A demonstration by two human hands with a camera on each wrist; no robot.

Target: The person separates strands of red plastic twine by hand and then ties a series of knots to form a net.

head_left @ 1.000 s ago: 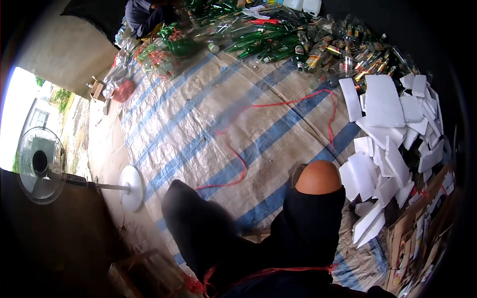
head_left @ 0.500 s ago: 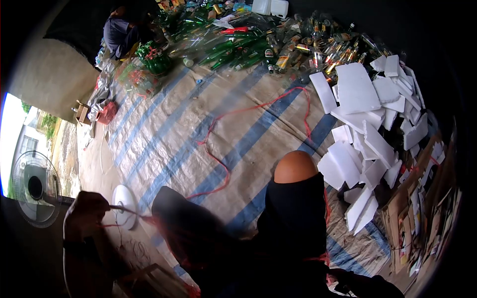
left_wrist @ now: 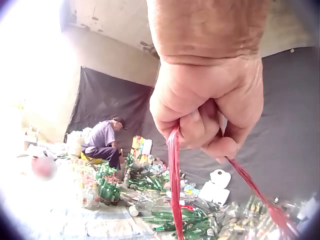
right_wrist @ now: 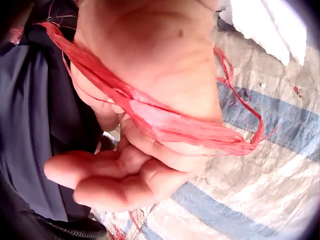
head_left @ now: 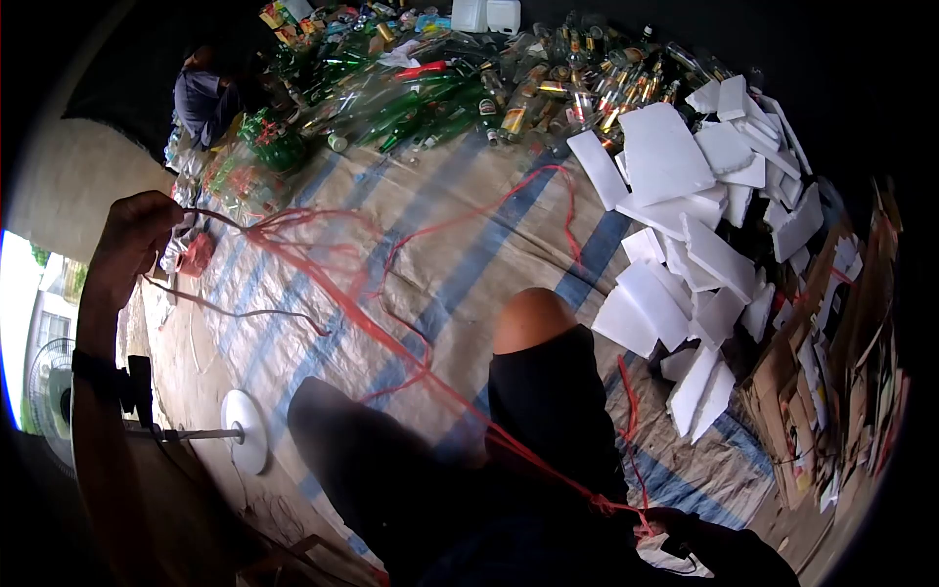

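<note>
Raised at the left of the head view, my left hand (head_left: 137, 230) grips red twine (head_left: 362, 318); strands leave the curled fingers of the left hand (left_wrist: 205, 115) on two sides in the left wrist view. The twine stretches across my lap to my right hand (head_left: 680, 533), low beside my right thigh. In the right wrist view a flattened red band (right_wrist: 160, 122) crosses the palm of the right hand (right_wrist: 145, 100), whose fingers are curled. A small pale thing shows partly behind those fingers; I cannot tell what it is.
Another length of red twine lies on the striped tarpaulin (head_left: 460, 264). Glass bottles (head_left: 411, 112) are heaped ahead, with a seated person (head_left: 205, 103) at their left. White foam pieces (head_left: 670, 161) and flattened cardboard (head_left: 812, 391) stand right; a fan base (head_left: 243, 432) stands left.
My left hand came into view low at the left and rose, drawing the twine out into long strands across my lap. My right hand has appeared at the lower right. The head view has shifted.
</note>
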